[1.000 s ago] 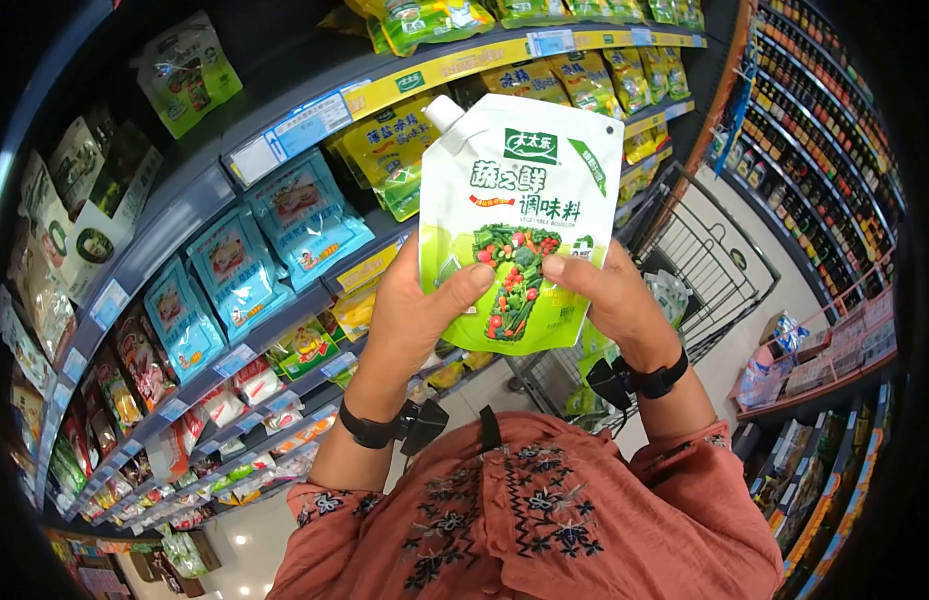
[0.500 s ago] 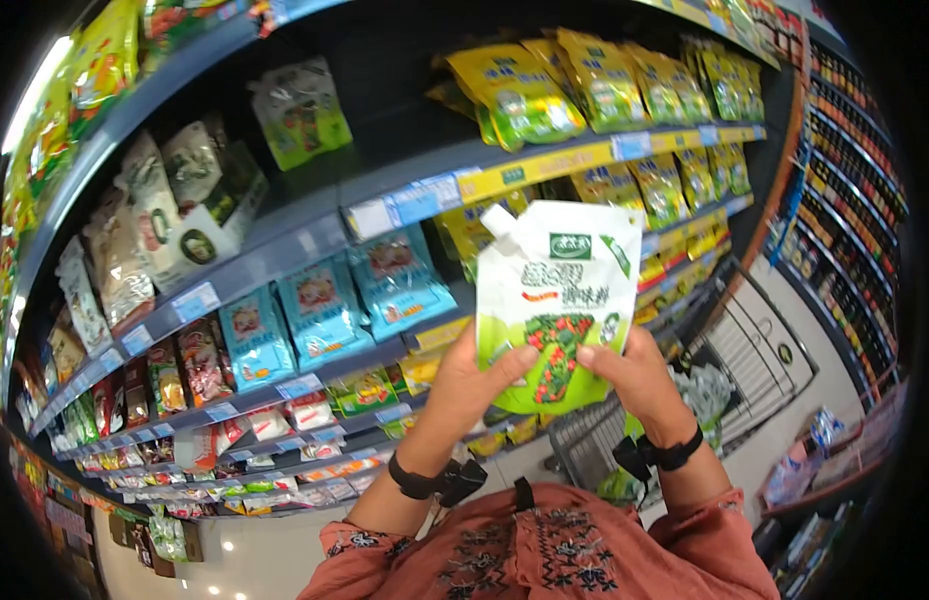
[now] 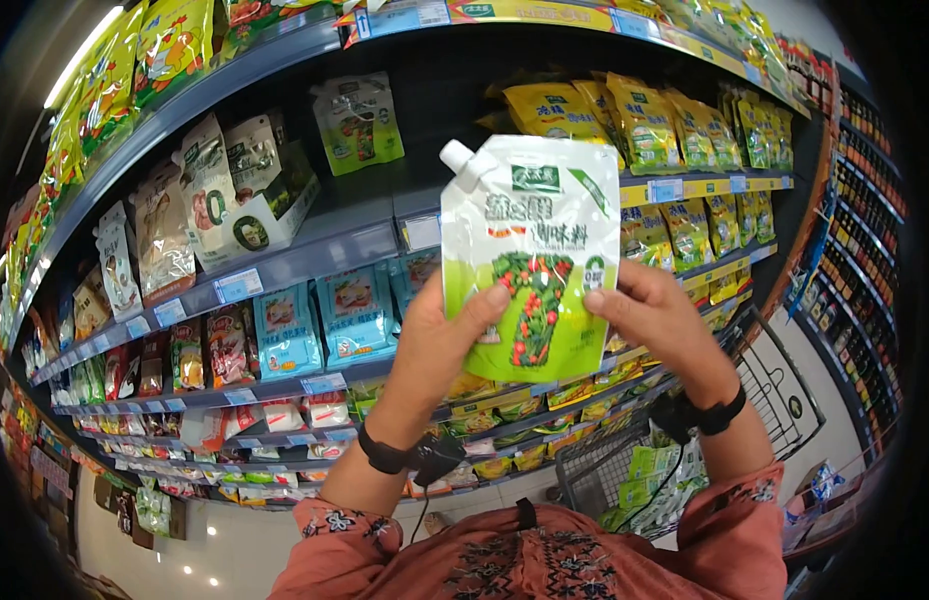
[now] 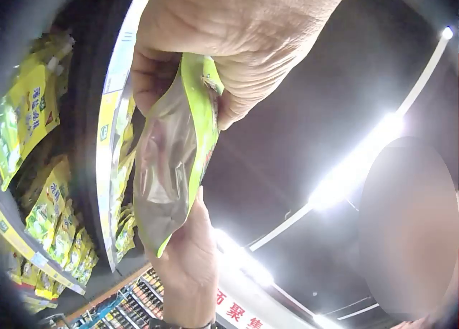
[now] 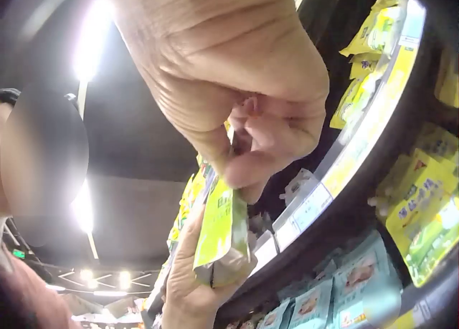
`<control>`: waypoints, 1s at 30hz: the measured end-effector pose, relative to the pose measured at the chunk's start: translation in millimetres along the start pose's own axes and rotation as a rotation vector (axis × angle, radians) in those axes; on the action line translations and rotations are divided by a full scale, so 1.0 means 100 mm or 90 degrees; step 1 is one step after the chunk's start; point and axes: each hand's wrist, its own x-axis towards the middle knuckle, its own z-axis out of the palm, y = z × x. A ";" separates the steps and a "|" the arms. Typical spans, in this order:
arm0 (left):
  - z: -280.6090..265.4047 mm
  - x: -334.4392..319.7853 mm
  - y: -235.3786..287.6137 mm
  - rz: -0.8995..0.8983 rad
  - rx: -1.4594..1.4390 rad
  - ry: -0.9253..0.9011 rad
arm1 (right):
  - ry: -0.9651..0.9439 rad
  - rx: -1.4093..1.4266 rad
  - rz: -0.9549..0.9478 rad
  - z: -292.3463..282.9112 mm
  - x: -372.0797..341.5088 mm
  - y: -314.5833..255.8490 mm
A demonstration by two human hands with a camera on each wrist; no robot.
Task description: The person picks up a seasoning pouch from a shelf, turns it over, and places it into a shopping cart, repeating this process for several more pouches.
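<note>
A white-and-green pouch is in the air, the shelf behind it. At its lower left edge the left hand pinches it, thumb in front; at its right, the right hand likewise. Probably light, pliable, slick film; the lower sides suit gripping better than its spout.

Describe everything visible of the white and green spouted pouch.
The glossy, plastic-looking white and green spouted pouch has a white cap at its upper-left corner, a dark green logo, Chinese lettering and a red and green vegetable print. It is held nearly upright before stocked shelves, print facing the viewer. The left grip and right grip pinch its lower sides, thumbs on front.
</note>
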 end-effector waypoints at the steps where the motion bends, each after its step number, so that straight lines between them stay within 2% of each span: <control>1: -0.05 0.05 0.05 0.010 0.009 0.004 | 0.008 -0.051 0.019 -0.03 0.11 0.00; 4: -0.05 0.18 0.24 0.049 -0.044 -0.001 | -0.070 -0.104 0.046 -0.15 0.34 -0.28; 5: -0.09 0.22 0.28 0.059 -0.038 0.004 | -0.059 -0.082 0.008 -0.12 0.44 -0.28; 10: -0.28 0.43 0.49 0.145 0.001 -0.009 | -0.117 -0.013 0.012 -0.17 0.92 -0.49; 15: -0.60 0.72 0.66 0.166 0.052 0.027 | -0.153 0.036 -0.008 -0.16 1.52 -0.60; 19: -0.85 0.72 0.75 0.194 0.206 0.187 | -0.181 0.040 -0.003 -0.15 1.96 -0.60; 23: -1.14 0.71 0.58 0.302 0.320 0.215 | -0.169 0.030 0.022 -0.11 2.35 -0.62; 28: -1.25 0.61 0.48 0.332 0.440 0.208 | -0.186 0.018 0.049 0.04 2.77 -0.53; 30: -1.32 0.58 0.46 0.335 0.497 0.216 | -0.145 0.014 0.066 0.11 2.94 -0.46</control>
